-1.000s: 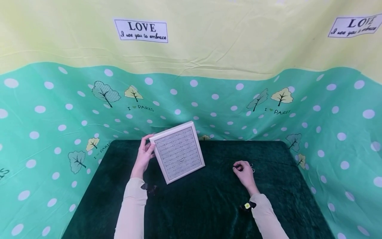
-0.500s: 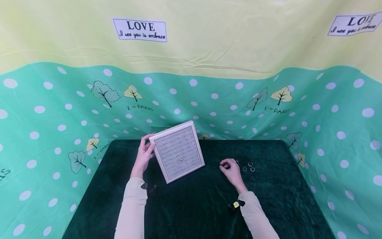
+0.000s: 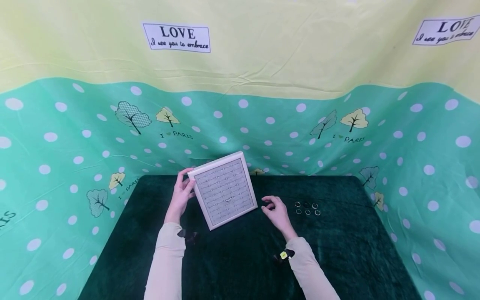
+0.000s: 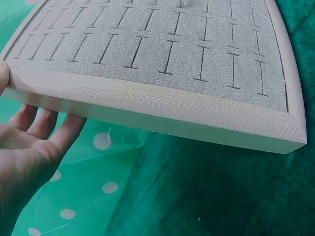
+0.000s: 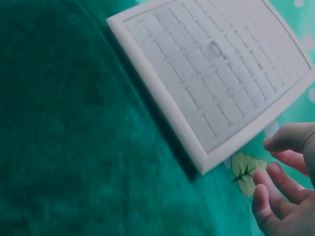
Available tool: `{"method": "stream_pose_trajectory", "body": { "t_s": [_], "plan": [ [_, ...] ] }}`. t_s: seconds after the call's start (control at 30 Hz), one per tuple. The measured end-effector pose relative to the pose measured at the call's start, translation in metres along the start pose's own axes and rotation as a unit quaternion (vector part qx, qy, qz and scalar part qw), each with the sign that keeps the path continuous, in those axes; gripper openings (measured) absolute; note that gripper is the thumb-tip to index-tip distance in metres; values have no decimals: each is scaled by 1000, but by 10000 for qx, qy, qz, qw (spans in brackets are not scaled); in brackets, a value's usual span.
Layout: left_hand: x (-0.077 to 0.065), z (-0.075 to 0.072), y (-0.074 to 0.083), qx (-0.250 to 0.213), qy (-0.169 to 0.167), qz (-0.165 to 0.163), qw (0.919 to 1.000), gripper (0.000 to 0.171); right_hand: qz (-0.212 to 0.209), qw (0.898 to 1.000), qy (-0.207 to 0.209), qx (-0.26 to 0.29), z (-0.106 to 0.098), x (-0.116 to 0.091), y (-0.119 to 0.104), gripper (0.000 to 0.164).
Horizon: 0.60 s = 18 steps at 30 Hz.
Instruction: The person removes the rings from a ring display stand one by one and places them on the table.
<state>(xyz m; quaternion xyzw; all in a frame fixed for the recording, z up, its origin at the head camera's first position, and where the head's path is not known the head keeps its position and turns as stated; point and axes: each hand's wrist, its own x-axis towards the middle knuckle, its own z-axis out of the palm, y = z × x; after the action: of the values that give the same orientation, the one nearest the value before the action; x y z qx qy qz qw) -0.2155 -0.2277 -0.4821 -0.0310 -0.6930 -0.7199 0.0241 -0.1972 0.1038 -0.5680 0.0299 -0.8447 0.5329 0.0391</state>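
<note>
My left hand [image 3: 181, 197] grips the upper left corner area of a ring display tray [image 3: 201, 196], which is tilted up toward me on the cloth. The tray has a pale frame and a grey slotted pad. In the left wrist view the fingers [image 4: 69, 132] are under the frame, with the thumb on its edge. A single ring [image 5: 217, 48] sits in one slot. My right hand [image 3: 276, 211] hovers just right of the tray's lower right corner, fingers loosely bent and apart. Nothing shows between them in the right wrist view.
Several rings [image 3: 317, 212] lie in two short rows on the dark green velvet cloth [image 3: 240, 266], right of my right hand; one ring [image 3: 306, 205] is dark. A green and yellow printed curtain [image 3: 270, 121] hangs behind and at both sides of the table.
My right hand has moved left from over the rings toward the tray, uncovering the two rows. The left hand and the tray have stayed in place.
</note>
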Motion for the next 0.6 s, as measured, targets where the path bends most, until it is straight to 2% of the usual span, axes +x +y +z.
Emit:
{"method": "stream_pose_trajectory", "body": {
  "t_s": [0.37, 0.6],
  "plan": [
    [1, 0, -3, -166, 9, 5, 9999, 42, -118, 9974, -499, 511, 19, 9, -20, 32],
    [1, 0, -3, -140, -53, 58, 9999, 44, -113, 9955, -777, 539, 32, 12, -30, 29]
  ]
}}
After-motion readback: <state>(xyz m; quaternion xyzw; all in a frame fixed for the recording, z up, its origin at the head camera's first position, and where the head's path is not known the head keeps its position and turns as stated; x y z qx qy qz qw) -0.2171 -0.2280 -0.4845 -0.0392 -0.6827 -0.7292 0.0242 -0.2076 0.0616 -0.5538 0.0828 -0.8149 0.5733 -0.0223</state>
